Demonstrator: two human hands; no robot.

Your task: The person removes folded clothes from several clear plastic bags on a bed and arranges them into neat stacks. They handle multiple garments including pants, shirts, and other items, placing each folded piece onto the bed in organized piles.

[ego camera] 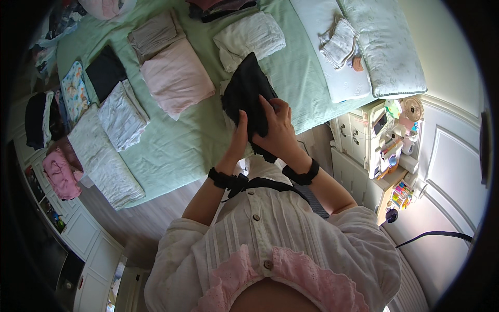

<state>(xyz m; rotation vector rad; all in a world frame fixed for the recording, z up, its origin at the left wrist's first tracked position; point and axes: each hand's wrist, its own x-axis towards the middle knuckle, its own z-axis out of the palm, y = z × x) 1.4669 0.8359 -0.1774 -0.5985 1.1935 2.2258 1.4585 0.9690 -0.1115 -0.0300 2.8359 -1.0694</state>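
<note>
A black fabric garment [249,87], bunched and partly folded, is held above the near edge of the bed. My left hand [238,136] grips its lower left side, with the thumb lying over the cloth. On the right side, my right hand [278,130] presses into the fabric with its fingers spread across it. A dark, uneven edge of the cloth hangs below my hands. Behind the garment, a pale cloth [226,105] on the bed is mostly hidden. A folded white textile [251,39] lies just beyond.
The bed's green sheet [187,148] bears folded pink fabric [177,76], a black folded cloth [106,73] and white folded textiles [122,115]. Pillows [391,46] and small pale garments [341,41] are at right. A cluttered white cabinet [356,128] stands beside the bed.
</note>
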